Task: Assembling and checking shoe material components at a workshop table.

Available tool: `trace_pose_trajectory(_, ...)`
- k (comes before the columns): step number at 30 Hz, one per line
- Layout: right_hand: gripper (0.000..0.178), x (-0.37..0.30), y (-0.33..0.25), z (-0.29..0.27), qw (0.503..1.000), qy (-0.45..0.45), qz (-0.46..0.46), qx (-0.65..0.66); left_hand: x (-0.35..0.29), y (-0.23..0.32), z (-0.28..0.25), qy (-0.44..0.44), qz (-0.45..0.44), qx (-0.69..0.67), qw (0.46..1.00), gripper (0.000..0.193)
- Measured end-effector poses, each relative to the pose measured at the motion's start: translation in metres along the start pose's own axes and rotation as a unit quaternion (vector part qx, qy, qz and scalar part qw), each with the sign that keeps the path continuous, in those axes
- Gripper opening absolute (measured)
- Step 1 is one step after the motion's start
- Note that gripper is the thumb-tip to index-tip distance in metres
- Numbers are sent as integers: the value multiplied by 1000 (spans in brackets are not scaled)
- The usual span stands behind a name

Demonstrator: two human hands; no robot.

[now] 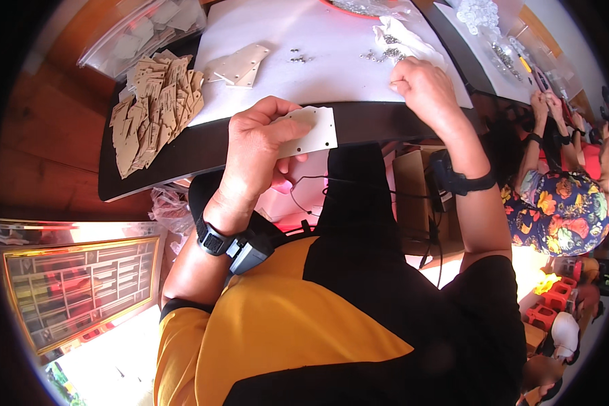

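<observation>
My left hand grips a small white card in front of the table edge, thumb on top. Several small dark dots or holes show along the card's margin. Over the right part of the white work surface, my right hand is closed with its fingertips pinched together; whatever is between them is too small to make out. Just beyond it lie tiny metal pieces and a crumpled white cloth or bag. Another little cluster of metal pieces sits farther left, beside a few loose pale cards.
A heaped pile of tan cards covers the table's left corner, with a clear plastic bag behind it. A red-rimmed tray stands at the far edge. To the right, another person's hands work at a neighbouring table. Cables hang below.
</observation>
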State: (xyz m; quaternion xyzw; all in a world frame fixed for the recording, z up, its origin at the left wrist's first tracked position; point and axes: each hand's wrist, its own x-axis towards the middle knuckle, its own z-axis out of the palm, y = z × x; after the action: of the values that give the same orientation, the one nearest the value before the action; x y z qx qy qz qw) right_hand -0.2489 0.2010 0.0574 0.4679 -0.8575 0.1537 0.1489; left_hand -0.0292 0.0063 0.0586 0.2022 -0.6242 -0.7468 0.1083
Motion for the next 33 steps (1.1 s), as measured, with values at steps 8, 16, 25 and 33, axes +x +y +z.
trace_pose_trajectory(8,6,10,-2,4,998,-2,-54,-43,1,0,3,21,30,-12,999,15)
trace_pose_trajectory(16,13,15,-67,-5,948,80,-143,274,22,8,18,20,68,23,997,16)
trace_pose_trajectory(25,11,7,-81,23,938,153,-100,294,28,-13,21,15,86,1,996,18)
trace_pose_trajectory(33,12,2,-83,25,924,159,-75,339,25,-14,20,4,110,15,994,18)
